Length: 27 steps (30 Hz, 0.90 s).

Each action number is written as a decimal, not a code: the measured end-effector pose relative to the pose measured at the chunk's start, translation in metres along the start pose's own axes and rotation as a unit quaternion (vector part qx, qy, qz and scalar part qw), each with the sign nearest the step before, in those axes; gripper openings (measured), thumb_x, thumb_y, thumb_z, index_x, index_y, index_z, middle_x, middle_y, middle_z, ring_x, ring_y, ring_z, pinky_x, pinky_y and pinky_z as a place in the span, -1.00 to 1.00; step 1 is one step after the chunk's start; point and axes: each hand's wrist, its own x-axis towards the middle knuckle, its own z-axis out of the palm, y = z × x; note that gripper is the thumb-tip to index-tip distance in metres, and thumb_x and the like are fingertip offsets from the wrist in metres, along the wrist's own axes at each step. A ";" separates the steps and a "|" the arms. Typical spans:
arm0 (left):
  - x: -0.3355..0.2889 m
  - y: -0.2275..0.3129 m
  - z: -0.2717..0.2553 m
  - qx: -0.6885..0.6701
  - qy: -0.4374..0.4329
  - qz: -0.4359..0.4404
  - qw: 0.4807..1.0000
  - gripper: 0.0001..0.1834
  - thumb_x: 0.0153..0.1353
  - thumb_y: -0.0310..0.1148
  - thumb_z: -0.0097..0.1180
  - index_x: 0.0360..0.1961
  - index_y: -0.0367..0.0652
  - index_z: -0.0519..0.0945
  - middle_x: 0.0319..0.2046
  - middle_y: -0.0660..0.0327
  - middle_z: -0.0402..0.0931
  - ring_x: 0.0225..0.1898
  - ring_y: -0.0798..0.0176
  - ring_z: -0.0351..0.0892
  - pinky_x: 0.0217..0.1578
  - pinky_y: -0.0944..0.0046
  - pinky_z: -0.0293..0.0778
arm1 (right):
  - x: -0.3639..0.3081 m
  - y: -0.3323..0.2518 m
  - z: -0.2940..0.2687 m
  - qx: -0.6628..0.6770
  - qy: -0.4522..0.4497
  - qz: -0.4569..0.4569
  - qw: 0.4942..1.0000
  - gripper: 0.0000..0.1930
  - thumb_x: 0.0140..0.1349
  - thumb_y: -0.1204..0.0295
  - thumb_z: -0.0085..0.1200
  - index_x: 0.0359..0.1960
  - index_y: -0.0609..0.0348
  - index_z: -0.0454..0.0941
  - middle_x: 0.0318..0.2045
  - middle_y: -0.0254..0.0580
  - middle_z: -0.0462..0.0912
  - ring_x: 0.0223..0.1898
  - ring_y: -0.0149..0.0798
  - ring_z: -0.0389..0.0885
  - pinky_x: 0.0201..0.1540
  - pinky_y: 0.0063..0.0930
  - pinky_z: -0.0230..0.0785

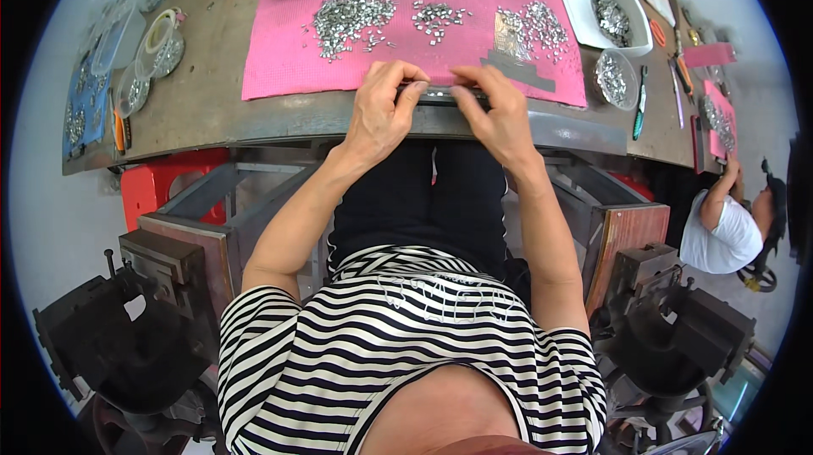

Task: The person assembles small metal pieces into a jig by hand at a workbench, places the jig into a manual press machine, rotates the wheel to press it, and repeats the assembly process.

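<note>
At the front edge of the bench, a dark narrow bar (437,94) lies between my two hands, with small shiny metal pieces on it. My left hand (383,110) pinches around its left part, thumb and index fingertip close together. My right hand (500,108) has its thumb and curled fingers at the right part of the bar. Just beyond them, a pink mat (288,40) bears loose heaps of small silvery metal pieces (351,22). Flat grey strips (525,72) lie on the mat near my right hand. Exactly what my fingertips pinch is too small to make out.
A white tray (584,11) and a clear tub (616,78) of metal pieces stand right of the mat, by a green-handled tool (641,104). More clear tubs (161,53) stand left. Bench vises (127,319) flank me. Another person (724,226) works far right.
</note>
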 end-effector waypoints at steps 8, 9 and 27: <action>0.001 -0.008 0.013 0.032 0.023 0.092 0.995 -0.93 0.20 -0.54 0.21 -0.28 -0.22 0.59 -0.28 0.12 0.54 -0.22 0.01 0.47 -0.16 0.11 0.41 | -0.003 0.005 -0.008 0.009 0.052 0.052 0.997 -0.86 0.27 0.58 0.19 -0.15 0.25 0.66 -0.33 -0.13 0.64 -0.35 -0.19 0.64 -0.25 -0.38 0.47; 0.002 -0.008 0.014 0.052 0.026 0.112 0.992 -0.92 0.19 -0.54 0.22 -0.29 -0.22 0.59 -0.29 0.13 0.54 -0.22 0.01 0.48 -0.16 0.10 0.42 | -0.003 0.005 -0.008 0.008 0.061 0.048 0.997 -0.87 0.27 0.59 0.18 -0.16 0.25 0.66 -0.33 -0.14 0.64 -0.37 -0.21 0.64 -0.26 -0.39 0.47; -0.011 -0.015 -0.005 0.156 0.102 0.189 0.964 -0.80 0.11 -0.41 0.37 -0.21 -0.13 0.71 -0.19 0.23 0.67 -0.05 0.06 0.54 0.06 0.01 0.36 | 0.075 0.010 0.051 -0.093 -0.070 -0.060 0.991 -0.82 0.23 0.40 0.24 -0.28 0.30 0.66 -0.37 -0.02 0.64 -0.30 0.06 0.63 -0.21 -0.11 0.45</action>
